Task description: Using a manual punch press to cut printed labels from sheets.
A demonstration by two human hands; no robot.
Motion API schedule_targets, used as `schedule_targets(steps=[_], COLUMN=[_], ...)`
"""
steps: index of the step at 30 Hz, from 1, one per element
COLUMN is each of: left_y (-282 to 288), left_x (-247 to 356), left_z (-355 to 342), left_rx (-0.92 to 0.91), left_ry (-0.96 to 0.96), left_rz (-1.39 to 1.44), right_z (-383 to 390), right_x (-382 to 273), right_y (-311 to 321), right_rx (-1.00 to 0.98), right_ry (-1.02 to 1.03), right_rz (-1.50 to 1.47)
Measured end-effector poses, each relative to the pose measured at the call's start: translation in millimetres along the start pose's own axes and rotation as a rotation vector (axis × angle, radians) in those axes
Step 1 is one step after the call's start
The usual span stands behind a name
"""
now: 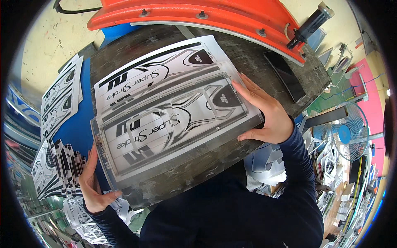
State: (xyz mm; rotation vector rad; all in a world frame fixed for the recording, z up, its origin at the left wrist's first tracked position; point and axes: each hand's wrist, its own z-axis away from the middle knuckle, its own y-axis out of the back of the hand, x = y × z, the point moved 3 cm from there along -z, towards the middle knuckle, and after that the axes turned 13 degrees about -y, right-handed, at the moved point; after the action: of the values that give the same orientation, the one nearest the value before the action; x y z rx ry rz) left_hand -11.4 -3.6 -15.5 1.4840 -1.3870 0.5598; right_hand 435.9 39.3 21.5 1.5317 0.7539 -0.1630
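Note:
Both hands grip a clear rectangular plate (186,149) with a frame and cut shapes, lying over a printed black-and-white sheet (173,58) on a dark, worn board (178,184). Printed shapes show through the plate. My left hand (93,182) holds its left edge, thumb at the lower-left corner, fingers along the side. My right hand (269,118) holds its right edge, index finger near the upper corner and thumb below. The upper part of the sheet sticks out beyond the plate.
A red metal machine part (169,14) with a black post spans the back. A black phone (283,76) lies at right. Printed sheet stacks (58,95) sit on a blue surface (87,82) at left. Right of the board are a fan (344,132) and paper scraps (264,169).

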Motion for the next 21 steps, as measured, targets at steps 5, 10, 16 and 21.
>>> schedule_targets(steps=[5,10,16,21], left_y=[3.0,3.1,3.4,5.6], left_x=[-0.2,-0.5,-2.3,-0.4], left_z=[-1.0,0.2,1.2,2.4], left_rx=[-0.051,-0.039,-0.023,-0.053], left_ry=[-0.018,-0.009,-0.012,-0.025], left_rz=[-0.081,-0.056,-0.018,-0.112], right_z=[-0.4,-0.5,-0.6,-1.7], right_x=[-0.2,0.0,0.5,-1.4], right_y=[0.4,-0.2,-0.7,0.4], right_rx=[0.001,0.003,0.003,0.003], right_ry=[0.004,-0.008,-0.02,-0.008], right_rz=[0.004,0.003,-0.007,-0.031])
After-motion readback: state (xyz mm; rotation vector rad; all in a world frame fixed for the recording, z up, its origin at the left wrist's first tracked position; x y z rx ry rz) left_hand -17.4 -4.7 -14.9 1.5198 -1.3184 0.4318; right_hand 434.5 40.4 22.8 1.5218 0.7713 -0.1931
